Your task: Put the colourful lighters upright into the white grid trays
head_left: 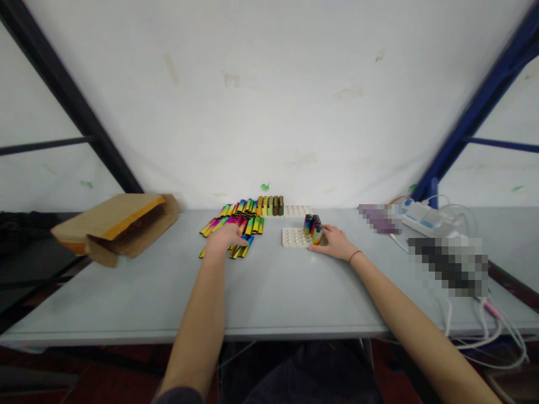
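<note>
Partway, by the look of it: front tray has a few black-topped pieces standing at its right end, holes to the left unfilled. Back tray has gold pieces upright at its left end, bare holes to the right. Plenty left: a pile of shiny tubes lies left on the table. Left hand is down over the tubes; can't tell if it's pinching one. Right hand has thumb and fingers around the front tray's right end; firmness unclear.
</note>
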### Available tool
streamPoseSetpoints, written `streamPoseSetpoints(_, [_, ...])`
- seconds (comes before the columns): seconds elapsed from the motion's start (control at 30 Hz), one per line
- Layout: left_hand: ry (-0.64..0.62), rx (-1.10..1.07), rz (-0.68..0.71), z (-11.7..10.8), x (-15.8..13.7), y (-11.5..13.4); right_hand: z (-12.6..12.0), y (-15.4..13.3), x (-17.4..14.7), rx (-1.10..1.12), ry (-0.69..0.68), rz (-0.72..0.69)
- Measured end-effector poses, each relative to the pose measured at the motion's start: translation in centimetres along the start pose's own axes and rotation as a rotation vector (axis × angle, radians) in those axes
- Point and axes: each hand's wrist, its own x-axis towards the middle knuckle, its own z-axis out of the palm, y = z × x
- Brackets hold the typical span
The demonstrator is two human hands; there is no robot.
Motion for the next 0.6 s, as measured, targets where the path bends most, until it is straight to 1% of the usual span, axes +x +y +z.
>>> streamPoseSetpoints(0.1, [0.012,0.046,0.003,0.1,0.0,0.1,0.0,0.0,0.0,0.002,0.002,0.003])
streamPoseSetpoints(0.17, [0.056,0.027,0.021,0.2,0.2,-0.1,0.0,0.0,0.0,0.006,-0.004,-0.002])
streamPoseSetpoints(0.23, [0.132,-0.066,0.07,0.2,0.5,-0.2,0.0,0.0,0.0,0.006,-0.006,-0.006])
streamPoseSetpoints(0.27, [0.163,-0.147,0.107,0.3,0.6,-0.1,0.0,0.1,0.0,0.005,-0.004,-0.006])
streamPoseSetpoints(0.3, [0.174,-0.249,0.15,0.4,0.8,0.1,0.0,0.1,0.0,0.004,-0.004,-0.006])
streamPoseSetpoints(0.37, [0.153,-0.49,0.215,0.8,1.2,0.8,0.1,0.1,0.0,0.002,-0.007,-0.002])
streamPoseSetpoints(0.43, [0.114,-0.763,0.239,1.6,1.8,2.0,0.1,0.2,0.1,0.0,-0.012,0.003])
streamPoseSetpoints(0.5, [0.074,-1.062,0.213,2.5,2.3,3.4,0.2,0.2,0.1,0.0,-0.014,0.007])
streamPoseSetpoints(0.57, [-0.005,-1.35,0.141,3.3,2.8,4.8,0.2,0.2,0.0,0.002,-0.012,0.008])
streamPoseSetpoints(0.6, [-0.034,-1.46,0.109,3.7,2.9,5.4,0.2,0.2,0.0,0.003,-0.012,0.007])
